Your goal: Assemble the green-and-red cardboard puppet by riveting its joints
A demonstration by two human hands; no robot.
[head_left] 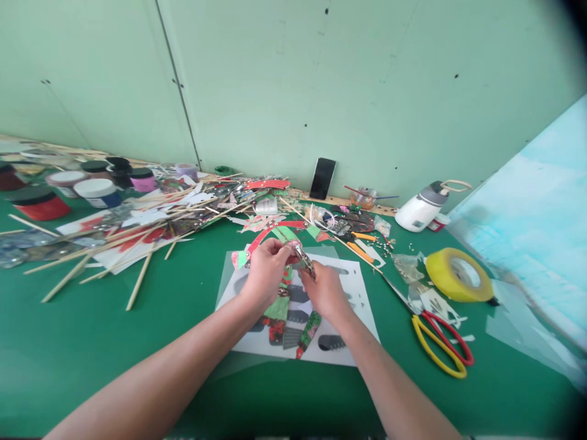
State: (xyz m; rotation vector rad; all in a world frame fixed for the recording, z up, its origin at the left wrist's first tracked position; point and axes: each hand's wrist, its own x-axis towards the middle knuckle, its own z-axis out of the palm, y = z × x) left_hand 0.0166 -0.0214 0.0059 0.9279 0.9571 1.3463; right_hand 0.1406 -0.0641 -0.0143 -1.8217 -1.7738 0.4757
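My left hand (263,269) is closed in a pinch on a small coloured cut-out piece, mostly hidden by the fingers. My right hand (326,292) is wrapped round a silver, hinged metal hand tool (304,260), whose upper end meets the left fingertips. Its exact kind cannot be made out. Below the hands, a jointed green-and-red patterned cut-out (277,307) and a narrow green floral one (310,328) lie over a white sheet (353,354) printed with grey shapes. Beyond the fingers a red curved strip (266,230) arches across.
Scissors (443,345) with red and yellow handles lie right, near a yellow tape roll (458,275). Orange-handled pliers (362,247) rest further back. A phone (323,178) leans on the wall, beside a white bottle (419,209). Wooden sticks (140,278) and paint jars (39,203) crowd the left.
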